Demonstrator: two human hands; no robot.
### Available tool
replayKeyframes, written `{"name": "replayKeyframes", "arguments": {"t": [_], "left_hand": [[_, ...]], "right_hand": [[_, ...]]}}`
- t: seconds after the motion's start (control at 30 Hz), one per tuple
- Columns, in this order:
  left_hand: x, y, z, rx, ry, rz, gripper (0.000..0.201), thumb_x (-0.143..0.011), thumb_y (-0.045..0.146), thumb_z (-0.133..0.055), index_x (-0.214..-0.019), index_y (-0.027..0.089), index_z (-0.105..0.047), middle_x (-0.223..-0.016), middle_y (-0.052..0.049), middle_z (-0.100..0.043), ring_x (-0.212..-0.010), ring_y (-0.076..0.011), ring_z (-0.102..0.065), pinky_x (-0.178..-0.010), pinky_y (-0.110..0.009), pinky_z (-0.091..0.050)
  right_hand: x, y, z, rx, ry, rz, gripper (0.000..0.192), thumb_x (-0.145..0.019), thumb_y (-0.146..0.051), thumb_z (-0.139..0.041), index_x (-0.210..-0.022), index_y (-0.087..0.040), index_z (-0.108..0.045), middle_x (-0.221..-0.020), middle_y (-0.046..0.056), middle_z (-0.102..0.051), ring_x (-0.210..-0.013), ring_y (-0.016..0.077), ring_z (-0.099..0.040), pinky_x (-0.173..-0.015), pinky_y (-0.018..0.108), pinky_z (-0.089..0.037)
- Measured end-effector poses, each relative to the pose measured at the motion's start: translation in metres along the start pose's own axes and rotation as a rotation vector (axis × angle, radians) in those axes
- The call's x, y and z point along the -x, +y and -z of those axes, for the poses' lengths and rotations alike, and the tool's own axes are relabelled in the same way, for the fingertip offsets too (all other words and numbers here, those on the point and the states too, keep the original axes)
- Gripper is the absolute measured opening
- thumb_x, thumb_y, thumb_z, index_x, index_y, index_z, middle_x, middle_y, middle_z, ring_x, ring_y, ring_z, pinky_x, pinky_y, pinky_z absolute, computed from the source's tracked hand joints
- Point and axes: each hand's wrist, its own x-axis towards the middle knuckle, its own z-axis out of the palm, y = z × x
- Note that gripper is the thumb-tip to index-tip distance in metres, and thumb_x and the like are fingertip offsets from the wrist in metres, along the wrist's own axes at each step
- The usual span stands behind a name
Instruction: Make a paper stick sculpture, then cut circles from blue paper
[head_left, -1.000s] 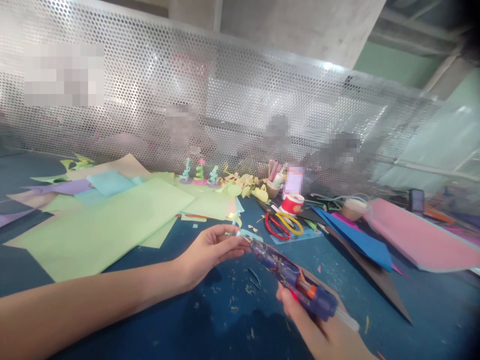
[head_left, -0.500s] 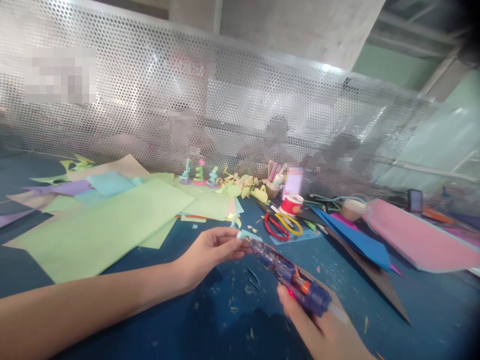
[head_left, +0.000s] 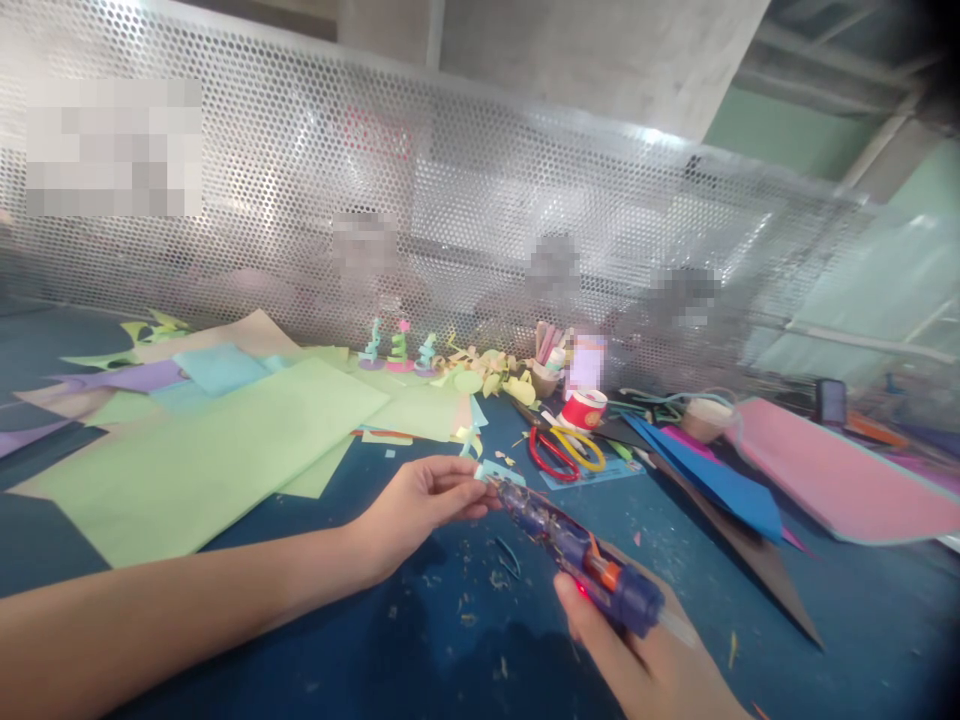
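Near the middle of the blue table, my left hand (head_left: 435,490) pinches a small light-blue paper piece (head_left: 501,472) between thumb and fingers. My right hand (head_left: 637,640) is wrapped round a dark-blue glue gun (head_left: 581,550), with a clear glue stick jutting from its back end and a small red light glowing by my thumb. The gun's nozzle points up and left and meets the paper at my left fingertips; whether glue is coming out cannot be made out. Just beyond stands a small pale yellow and blue paper curl (head_left: 470,442).
Green paper sheets (head_left: 225,440) cover the left side. Red-and-yellow-handled scissors (head_left: 559,450) lie by a red-and-white roll (head_left: 583,410). Small paper spirals (head_left: 399,350) stand at the back before a perforated metal screen (head_left: 480,200). Blue card (head_left: 712,480) and pink card (head_left: 840,470) lie right.
Both hands stay almost in place. The glue gun has shifted very slightly at the paper, and a little more of the light-blue piece shows above its nozzle.
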Motion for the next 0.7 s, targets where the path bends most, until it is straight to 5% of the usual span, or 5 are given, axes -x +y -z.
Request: {"name": "replayKeyframes", "arguments": {"t": [0.7], "left_hand": [[-0.0006, -0.0003, 0.0001, -0.017, 0.013, 0.006, 0.028, -0.068, 0.029, -0.073, -0.090, 0.016, -0.063, -0.082, -0.003, -0.072, -0.083, -0.0167, -0.067, -0.083, -0.030, -0.050]], "right_hand": [[0.0047, -0.0007, -0.0007, -0.031, -0.009, -0.062, 0.035, -0.087, -0.042, -0.041, -0.060, -0.023, -0.051, -0.052, 0.000, -0.057, -0.047, 0.0154, -0.055, -0.051, 0.025, -0.047]]}}
